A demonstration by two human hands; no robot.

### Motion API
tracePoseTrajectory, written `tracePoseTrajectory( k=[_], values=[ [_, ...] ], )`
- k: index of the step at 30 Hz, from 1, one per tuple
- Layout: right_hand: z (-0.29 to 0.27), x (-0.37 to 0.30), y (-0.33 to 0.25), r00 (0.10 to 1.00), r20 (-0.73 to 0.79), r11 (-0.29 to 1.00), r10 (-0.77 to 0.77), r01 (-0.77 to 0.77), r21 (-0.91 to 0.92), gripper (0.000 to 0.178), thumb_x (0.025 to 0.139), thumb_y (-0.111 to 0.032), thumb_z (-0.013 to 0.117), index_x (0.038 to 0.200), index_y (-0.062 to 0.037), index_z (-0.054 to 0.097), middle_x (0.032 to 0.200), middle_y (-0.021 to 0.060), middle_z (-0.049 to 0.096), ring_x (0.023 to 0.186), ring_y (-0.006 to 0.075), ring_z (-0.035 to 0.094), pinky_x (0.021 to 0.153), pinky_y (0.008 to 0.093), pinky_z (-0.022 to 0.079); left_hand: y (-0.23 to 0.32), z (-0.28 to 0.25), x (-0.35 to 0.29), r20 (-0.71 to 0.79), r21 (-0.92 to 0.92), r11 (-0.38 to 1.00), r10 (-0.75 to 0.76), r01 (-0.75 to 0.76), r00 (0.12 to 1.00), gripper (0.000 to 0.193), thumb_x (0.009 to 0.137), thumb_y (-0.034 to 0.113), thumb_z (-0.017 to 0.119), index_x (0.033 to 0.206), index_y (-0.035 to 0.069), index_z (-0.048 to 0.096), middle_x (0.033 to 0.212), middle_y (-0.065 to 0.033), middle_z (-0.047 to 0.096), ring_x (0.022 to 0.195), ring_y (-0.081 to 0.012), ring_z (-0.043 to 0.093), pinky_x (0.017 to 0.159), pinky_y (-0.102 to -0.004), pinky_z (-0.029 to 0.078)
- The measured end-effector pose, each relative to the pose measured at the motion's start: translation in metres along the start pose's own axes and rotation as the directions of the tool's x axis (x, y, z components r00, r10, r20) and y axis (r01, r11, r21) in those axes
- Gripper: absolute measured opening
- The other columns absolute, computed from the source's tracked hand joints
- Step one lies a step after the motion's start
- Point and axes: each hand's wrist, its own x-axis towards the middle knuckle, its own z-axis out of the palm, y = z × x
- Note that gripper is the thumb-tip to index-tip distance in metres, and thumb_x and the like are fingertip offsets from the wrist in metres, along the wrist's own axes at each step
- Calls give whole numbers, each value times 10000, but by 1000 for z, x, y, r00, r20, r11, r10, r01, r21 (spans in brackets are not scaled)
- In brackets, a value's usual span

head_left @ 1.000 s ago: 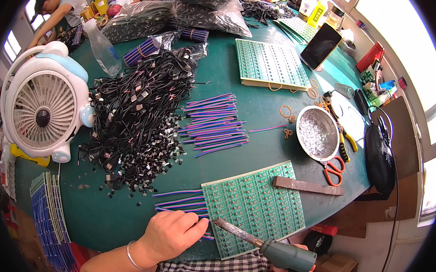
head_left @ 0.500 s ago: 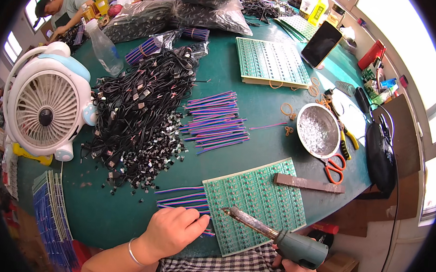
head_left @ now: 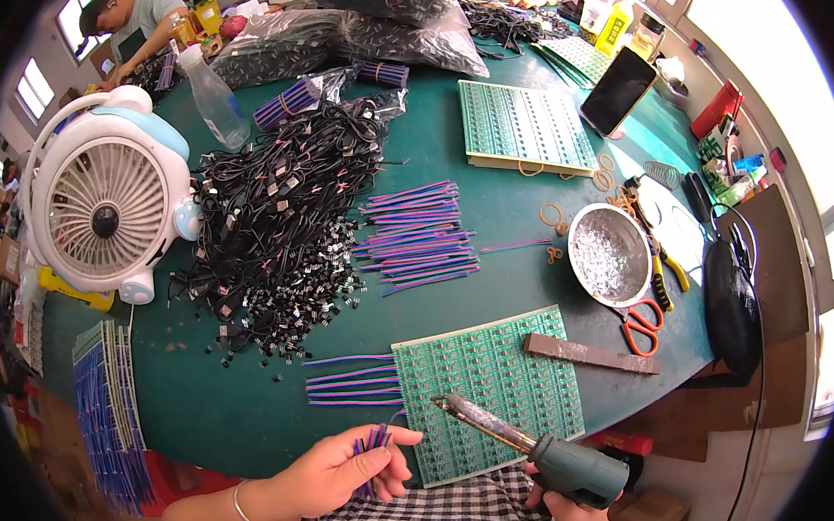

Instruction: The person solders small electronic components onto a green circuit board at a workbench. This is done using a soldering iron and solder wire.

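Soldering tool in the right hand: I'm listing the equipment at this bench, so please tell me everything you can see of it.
The soldering tool has a thick, dark green handle that looks like plastic and a long, straight metal shaft, mottled grey and brown, ending in a dark tip. The right hand grips the handle from below. The tool slants, tip toward the upper left, over the green circuit board panel; whether the tip touches it, I cannot tell.

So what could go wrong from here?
The soldering iron in the right hand has its tip near the left hand; if hot, it might burn a finger. That tip also appears over the circuit board panel, so a dip could scorch parts. The coloured wires bunched in the left hand might slip and scatter.
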Motion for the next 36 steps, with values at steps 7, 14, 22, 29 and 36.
tracePoseTrajectory(
  k=[7,14,22,29,36],
  values=[
    [0,-1,0,1000,27,1000,12,-13,4,474,812,-51,569,1250,18,403,1119,164,580,715,205,614,642,321,527,17,10,-10,-19,66,996,-55,56,998,348,971,132,349,1288,6,280,1065,-187,571,755,-127,583,686,-241,496],
    [1,5,-8,996,70,998,62,-61,-12,476,797,-56,580,1242,9,424,1119,152,574,702,187,607,635,317,527,56,12,-18,18,461,744,538,-485,843,95,919,48,418,997,10,380,876,-168,630,526,-39,477,495,-194,424],
    [7,1,-6,990,-41,918,-136,110,-382,346,765,-71,651,1085,4,542,822,87,596,642,170,588,585,315,489,0,-8,11,-156,70,997,-24,35,987,187,910,121,513,998,-39,555,702,-78,592,573,-112,563,535,-215,473],
    [15,3,-19,999,-41,976,25,-34,-216,349,761,-34,647,1091,9,541,882,87,596,664,158,579,607,312,481,4,-1,17,89,934,204,662,-293,744,192,741,24,658,929,45,624,695,-57,580,555,-173,567,494,-253,456],
    [14,-2,-12,999,-39,946,-32,18,-322,375,755,-54,665,1101,5,533,936,91,587,733,181,580,653,322,470,-12,-18,24,384,923,-290,691,-251,613,256,653,48,645,906,86,637,805,-31,547,634,-187,554,495,-295,445]
  ],
)
